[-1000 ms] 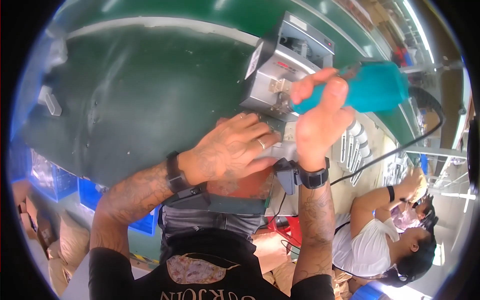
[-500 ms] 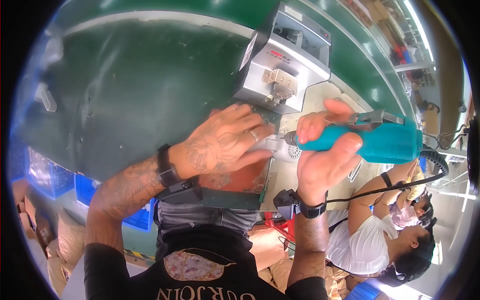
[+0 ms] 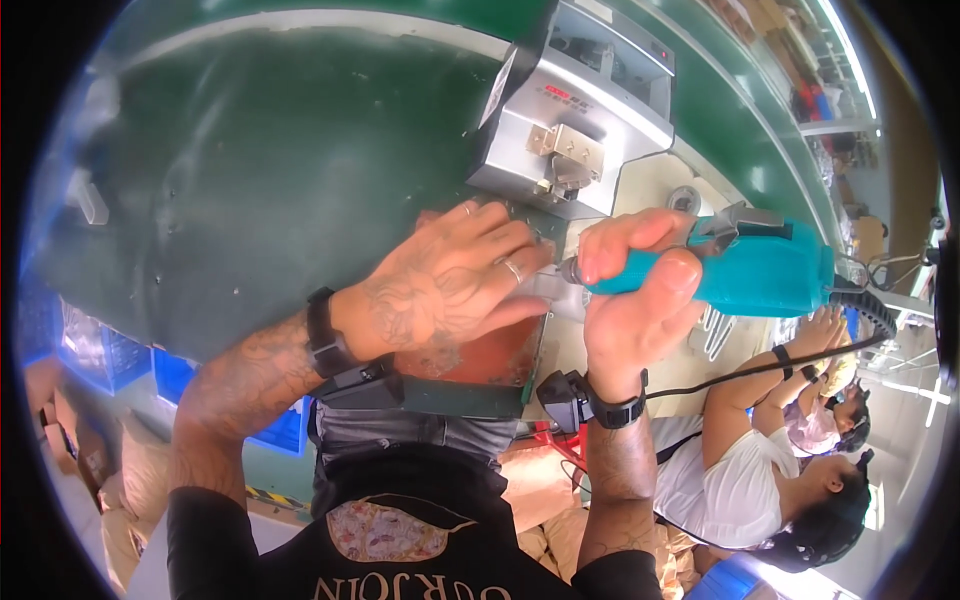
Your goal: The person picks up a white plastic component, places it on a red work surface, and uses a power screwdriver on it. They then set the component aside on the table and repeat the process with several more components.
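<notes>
A teal electric screwdriver (image 3: 765, 268) lies nearly level in my right hand (image 3: 640, 300), its nose pointing left. My fingers wrap round its front end, and a dark cable leaves its back end. The nose meets a pale plastic part (image 3: 547, 284), which my left hand (image 3: 460, 275) holds between thumb and fingers over the reddish-brown mat (image 3: 465, 360). My fingers and the screwdriver's nose hide most of that part; the bit and any screw cannot be made out.
A silver-and-black benchtop machine (image 3: 575, 115) stands just beyond my hands. Near it are a small round metal piece (image 3: 684, 198) and bent metal pieces (image 3: 716, 332) on a beige board. The screwdriver's cable (image 3: 770, 375) crosses at right, near a co-worker in white (image 3: 730, 480). Blue crates (image 3: 100, 345) stand at left.
My right hand has brought the screwdriver slightly left, its nose closer against the pale part. The part's round grille, visible before, is now covered. My left hand keeps its hold.
</notes>
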Demonstrator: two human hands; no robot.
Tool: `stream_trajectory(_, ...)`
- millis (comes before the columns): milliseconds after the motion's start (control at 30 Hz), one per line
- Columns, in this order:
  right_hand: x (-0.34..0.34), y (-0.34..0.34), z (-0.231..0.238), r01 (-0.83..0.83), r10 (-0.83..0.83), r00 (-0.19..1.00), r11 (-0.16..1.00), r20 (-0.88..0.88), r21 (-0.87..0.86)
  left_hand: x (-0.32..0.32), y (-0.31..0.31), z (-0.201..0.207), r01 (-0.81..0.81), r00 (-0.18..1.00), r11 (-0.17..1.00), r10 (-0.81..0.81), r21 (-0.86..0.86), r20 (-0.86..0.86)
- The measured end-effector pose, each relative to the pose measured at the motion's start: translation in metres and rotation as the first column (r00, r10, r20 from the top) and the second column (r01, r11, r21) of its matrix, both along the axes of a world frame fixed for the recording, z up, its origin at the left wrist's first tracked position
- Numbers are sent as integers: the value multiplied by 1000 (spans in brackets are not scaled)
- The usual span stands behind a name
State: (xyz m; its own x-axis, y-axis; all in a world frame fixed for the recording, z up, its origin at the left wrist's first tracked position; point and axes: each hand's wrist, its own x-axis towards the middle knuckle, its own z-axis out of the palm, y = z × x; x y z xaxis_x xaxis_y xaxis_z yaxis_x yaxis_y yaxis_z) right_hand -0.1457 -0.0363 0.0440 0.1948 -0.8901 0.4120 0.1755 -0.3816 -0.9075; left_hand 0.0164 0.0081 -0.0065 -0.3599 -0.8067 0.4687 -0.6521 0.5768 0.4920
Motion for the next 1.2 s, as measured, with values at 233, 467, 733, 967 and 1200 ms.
stream_trajectory(233, -2, 0, 2, -2, 2, 1000, 1000, -12, -5, -4, -1, 0, 20, 1000, 999, -20, -30, -20)
stream_trajectory(467, 20, -15, 34, 100, -105, 992, 992, -69, -75, 4, 1, 2, 2, 998, 1000, -1, 12, -69)
stream_trajectory(733, 35, -51, 11, 104, -109, 994, 984, -28, -148, 2, 1, 3, 16, 994, 1000, -16, -5, -104)
stream_trajectory(967, 31, -24, 24, 91, -96, 992, 994, -86, -55, 5, 0, 1, 22, 994, 1000, -21, 7, -111)
stream_trajectory(1200, -10, 22, 21, 108, -108, 993, 994, -42, 11, 3, -1, 2, 10, 995, 1000, -12, -15, -101)
